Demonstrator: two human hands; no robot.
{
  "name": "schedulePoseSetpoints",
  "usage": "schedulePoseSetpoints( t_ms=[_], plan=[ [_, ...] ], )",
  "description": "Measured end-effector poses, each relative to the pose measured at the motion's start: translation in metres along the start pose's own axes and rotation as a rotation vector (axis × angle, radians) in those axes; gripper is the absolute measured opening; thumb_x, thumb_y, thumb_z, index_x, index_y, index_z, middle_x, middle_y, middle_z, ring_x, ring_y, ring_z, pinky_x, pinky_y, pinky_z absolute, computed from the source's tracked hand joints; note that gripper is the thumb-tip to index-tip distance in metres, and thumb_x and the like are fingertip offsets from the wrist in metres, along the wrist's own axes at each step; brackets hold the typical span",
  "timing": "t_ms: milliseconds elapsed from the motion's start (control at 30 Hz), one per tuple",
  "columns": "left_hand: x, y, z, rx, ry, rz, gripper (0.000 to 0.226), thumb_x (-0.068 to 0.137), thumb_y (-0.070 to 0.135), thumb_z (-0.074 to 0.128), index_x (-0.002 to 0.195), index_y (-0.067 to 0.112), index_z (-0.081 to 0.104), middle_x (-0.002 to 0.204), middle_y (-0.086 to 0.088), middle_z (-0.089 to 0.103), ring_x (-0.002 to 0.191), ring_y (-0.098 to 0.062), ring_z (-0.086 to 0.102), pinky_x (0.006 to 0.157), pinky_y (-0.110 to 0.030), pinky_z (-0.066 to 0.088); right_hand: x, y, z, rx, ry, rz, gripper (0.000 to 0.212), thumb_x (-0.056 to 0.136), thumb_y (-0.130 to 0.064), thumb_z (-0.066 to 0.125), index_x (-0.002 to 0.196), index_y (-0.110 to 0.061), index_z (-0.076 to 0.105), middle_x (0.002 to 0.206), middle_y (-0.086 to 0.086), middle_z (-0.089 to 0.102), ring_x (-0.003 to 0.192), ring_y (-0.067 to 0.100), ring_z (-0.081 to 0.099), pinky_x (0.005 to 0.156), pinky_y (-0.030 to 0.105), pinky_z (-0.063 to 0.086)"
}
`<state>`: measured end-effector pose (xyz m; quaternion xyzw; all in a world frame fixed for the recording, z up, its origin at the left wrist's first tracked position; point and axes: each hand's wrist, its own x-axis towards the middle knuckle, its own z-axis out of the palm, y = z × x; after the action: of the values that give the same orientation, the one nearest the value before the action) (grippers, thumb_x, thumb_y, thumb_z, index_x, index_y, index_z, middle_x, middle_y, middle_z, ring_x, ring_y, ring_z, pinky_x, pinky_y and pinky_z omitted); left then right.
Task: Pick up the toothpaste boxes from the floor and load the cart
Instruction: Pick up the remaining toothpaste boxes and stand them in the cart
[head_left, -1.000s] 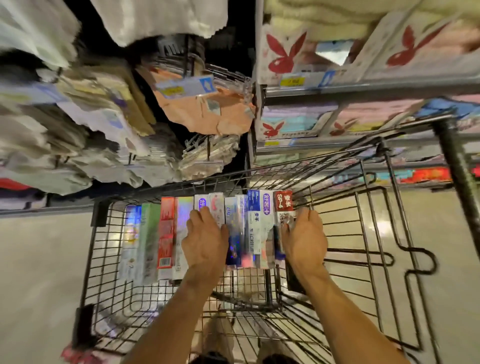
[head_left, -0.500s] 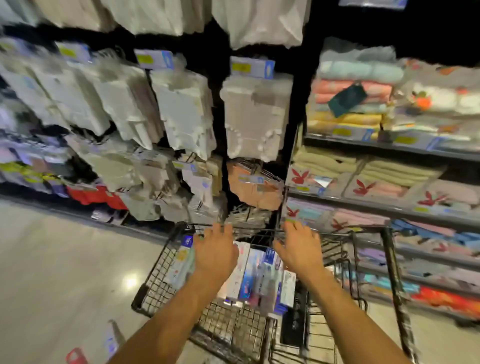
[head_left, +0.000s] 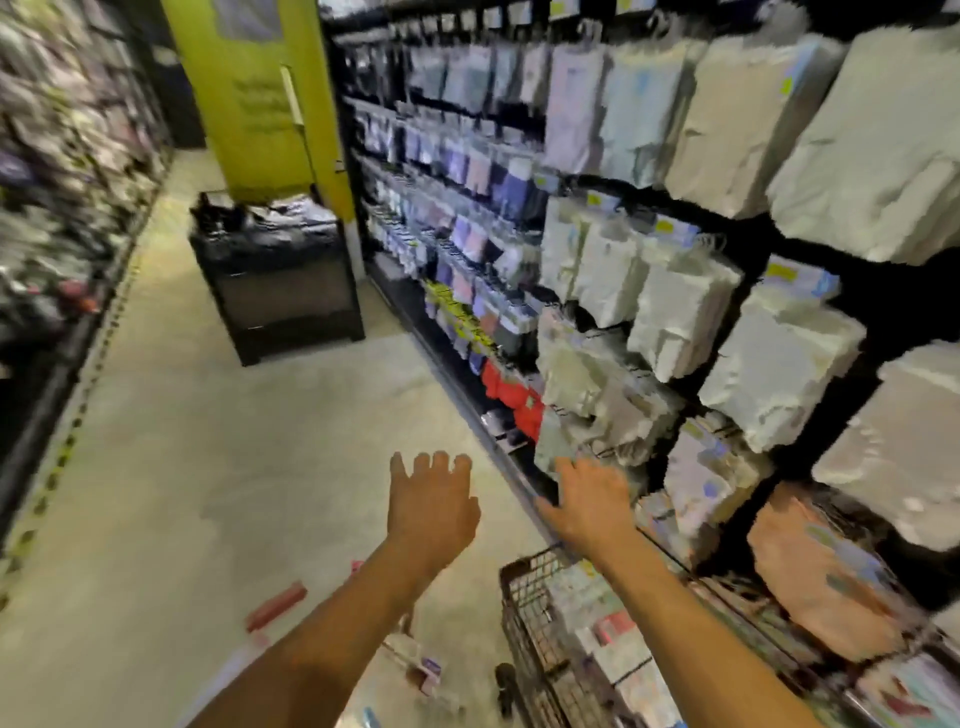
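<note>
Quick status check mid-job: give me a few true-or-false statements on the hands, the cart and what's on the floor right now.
1. The left hand and the right hand both hold nothing. True.
2. The cart is empty. False: toothpaste boxes lie inside it.
3. A red box lies on the floor, left of the cart. True.
4. The left hand grips the cart's rim. False: it is in the air over the floor, apart from the cart, with its fingers spread.
</note>
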<state>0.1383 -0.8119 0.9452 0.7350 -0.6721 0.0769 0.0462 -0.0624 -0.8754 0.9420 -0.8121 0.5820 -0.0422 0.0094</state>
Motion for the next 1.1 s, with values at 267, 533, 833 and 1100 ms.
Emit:
schedulePoseSetpoints(
  t_ms=[267,533,833,1100],
  plan=[
    [-0.106,-0.185,-0.009,0.094,0.020,-0.353,0.048,0.076,0.041,0.065,0.119,0.021,0.064,0.106,-0.007,0.066,0.100,-0.031,0.062,0.099,-0.052,0.040,0.017,-0.212,0.009,0.061,0.063,-0.370,0.053,0.088,-0.060,0.057,0.131,-0.028,0.054,0.121,0.001,0.061,0.117,0.028,0.057,0.106,0.046,0.038],
    [-0.238,-0.325,0.006,0.176,-0.014,-0.594,0.050,0.077,0.039,0.067,0.123,0.020,0.064,0.113,-0.009,0.066,0.106,-0.034,0.061,0.103,-0.054,0.040,-0.024,-0.401,0.062,0.164,0.005,-0.611,0.048,0.083,-0.051,0.066,0.122,-0.023,0.063,0.114,0.004,0.064,0.101,0.032,0.064,0.095,0.046,0.045],
    [-0.394,-0.399,0.087,0.121,-0.214,-0.892,0.049,0.070,0.030,0.074,0.116,0.015,0.066,0.102,-0.012,0.065,0.093,-0.035,0.061,0.095,-0.049,0.042,-0.106,-0.524,0.178,0.167,-0.242,-0.854,0.048,0.078,-0.043,0.068,0.119,-0.020,0.064,0.107,0.008,0.064,0.091,0.035,0.064,0.080,0.042,0.049],
    [-0.487,-0.394,0.273,-0.029,-0.389,-1.060,0.050,0.069,0.026,0.075,0.115,0.013,0.064,0.100,-0.012,0.064,0.090,-0.036,0.061,0.085,-0.045,0.044,-0.180,-0.523,0.387,0.076,-0.504,-0.890,0.052,0.082,-0.044,0.073,0.124,-0.015,0.063,0.109,0.010,0.065,0.094,0.034,0.063,0.079,0.042,0.048]
  ],
)
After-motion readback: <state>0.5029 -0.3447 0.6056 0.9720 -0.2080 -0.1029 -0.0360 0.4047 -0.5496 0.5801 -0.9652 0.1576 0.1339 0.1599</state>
